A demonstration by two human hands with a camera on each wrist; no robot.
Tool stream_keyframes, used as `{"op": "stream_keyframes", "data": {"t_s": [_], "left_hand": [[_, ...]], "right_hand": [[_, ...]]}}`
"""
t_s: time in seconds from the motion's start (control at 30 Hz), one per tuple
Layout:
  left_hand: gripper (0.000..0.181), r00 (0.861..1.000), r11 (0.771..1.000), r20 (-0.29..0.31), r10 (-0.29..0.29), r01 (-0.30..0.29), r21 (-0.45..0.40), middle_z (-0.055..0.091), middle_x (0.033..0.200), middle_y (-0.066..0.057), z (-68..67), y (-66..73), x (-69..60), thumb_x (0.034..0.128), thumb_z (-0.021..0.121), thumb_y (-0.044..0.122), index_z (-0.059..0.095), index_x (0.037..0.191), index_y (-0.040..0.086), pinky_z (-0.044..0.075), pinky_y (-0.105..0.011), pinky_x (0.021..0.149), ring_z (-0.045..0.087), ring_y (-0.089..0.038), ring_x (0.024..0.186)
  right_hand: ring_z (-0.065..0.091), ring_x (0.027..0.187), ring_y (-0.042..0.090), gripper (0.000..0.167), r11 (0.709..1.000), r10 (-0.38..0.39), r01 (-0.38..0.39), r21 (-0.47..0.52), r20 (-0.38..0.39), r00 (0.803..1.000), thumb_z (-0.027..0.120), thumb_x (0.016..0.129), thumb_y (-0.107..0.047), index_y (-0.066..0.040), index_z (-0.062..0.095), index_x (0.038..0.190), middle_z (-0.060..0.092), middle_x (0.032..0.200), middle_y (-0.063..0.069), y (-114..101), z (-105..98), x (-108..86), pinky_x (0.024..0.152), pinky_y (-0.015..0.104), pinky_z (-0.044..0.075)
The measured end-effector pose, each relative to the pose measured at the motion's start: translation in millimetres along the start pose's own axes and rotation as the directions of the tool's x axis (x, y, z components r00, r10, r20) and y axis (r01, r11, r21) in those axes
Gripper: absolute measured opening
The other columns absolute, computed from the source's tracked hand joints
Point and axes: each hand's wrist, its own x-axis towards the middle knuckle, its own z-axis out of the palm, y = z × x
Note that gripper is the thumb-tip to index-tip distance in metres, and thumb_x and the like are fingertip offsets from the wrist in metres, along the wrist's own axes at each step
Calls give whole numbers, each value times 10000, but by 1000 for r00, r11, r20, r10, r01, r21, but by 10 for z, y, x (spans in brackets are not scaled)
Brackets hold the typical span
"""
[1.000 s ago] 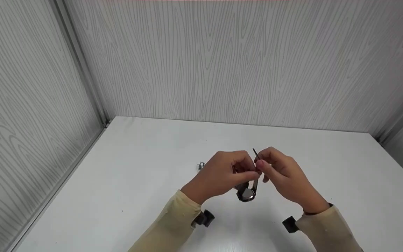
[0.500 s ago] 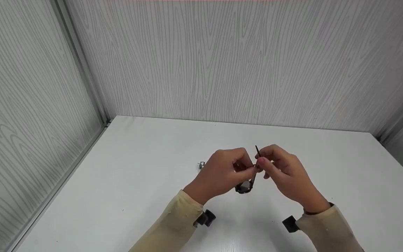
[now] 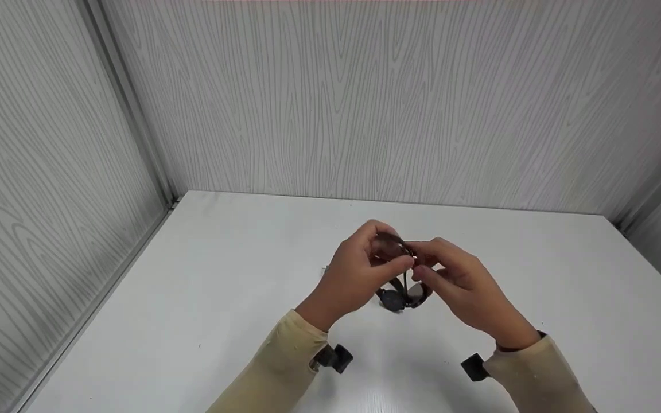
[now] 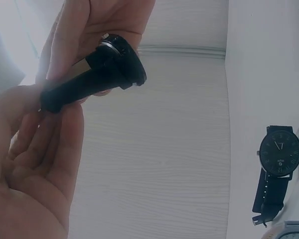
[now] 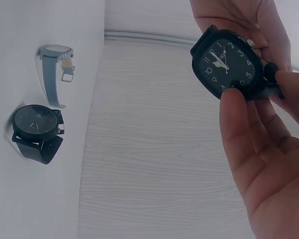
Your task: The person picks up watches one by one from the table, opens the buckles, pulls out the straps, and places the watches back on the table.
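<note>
Both hands hold one black wristwatch (image 5: 226,64) above the table, its rounded-square dial with white numerals facing the right wrist camera. My left hand (image 3: 356,272) pinches its dark strap (image 3: 395,238) between thumb and fingers, and the strap curves up in a loop. My right hand (image 3: 465,281) grips the same watch from the other side, a fingertip on the lower edge of the dial. In the left wrist view the held watch is seen edge-on, its strap running to the left fingers. The fingers cover the buckle area.
A round black watch (image 4: 280,153) lies on the white table (image 3: 238,258) below the hands. Beside it is a grey-blue watch (image 5: 51,74), mostly hidden by the left hand in the head view. Wood-grained panels (image 3: 330,103) enclose the table.
The left hand has moved up and slightly left. The strap end that stuck up between the fingers now bends in a loop. The round black watch has come into sight below the hands.
</note>
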Motion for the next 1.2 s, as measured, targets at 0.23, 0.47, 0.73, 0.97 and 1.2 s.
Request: {"op": "stream_keyframes", "data": {"t_s": [0.23, 0.47, 0.73, 0.97, 1.2], "left_hand": [[322, 1000, 1000, -21, -23, 23, 0, 757, 995, 59, 34, 25, -2, 961, 752, 318, 670, 1210, 131, 590, -317, 803, 716, -119, 902], [258, 999, 993, -30, -42, 45, 106, 748, 918, 102, 68, 46, 0, 919, 798, 348, 743, 1083, 155, 586, -284, 761, 701, -52, 845], [179, 998, 995, 19, -63, 61, 79, 719, 961, 57, 40, 20, -18, 947, 766, 253, 700, 1063, 132, 581, -312, 822, 687, -70, 894], [221, 989, 985, 53, -136, 129, 110, 714, 952, 74, 16, 28, -33, 978, 716, 320, 710, 1112, 144, 556, -273, 757, 666, -94, 852], [232, 996, 987, 25, -83, 79, 142, 720, 965, 81, -5, 48, -25, 1002, 687, 353, 729, 1114, 154, 563, -290, 739, 669, -81, 857]], "right_hand": [[649, 880, 209, 289, 996, -22, 27, 88, -51, 998, 590, 1013, 49, -65, 649, 1272, 680, 1073, 91, 2, 19, -4, 683, 278, 578], [662, 876, 162, 248, 999, 11, -3, 52, -148, 989, 650, 977, 56, -55, 667, 1198, 688, 1056, 68, 8, 20, -28, 651, 268, 580], [690, 900, 168, 200, 997, 81, -81, 5, -94, 992, 688, 983, -34, -114, 676, 1166, 707, 1042, -9, -2, 23, -11, 700, 298, 601], [695, 926, 128, 222, 993, 59, -70, -98, -111, 992, 735, 948, -32, -145, 704, 1136, 719, 1055, -94, -22, 23, 4, 791, 264, 576], [700, 897, 130, 241, 994, 64, -75, -83, -124, 990, 751, 936, -31, -141, 686, 1140, 714, 1007, -102, -24, 27, 16, 805, 242, 571]]}}
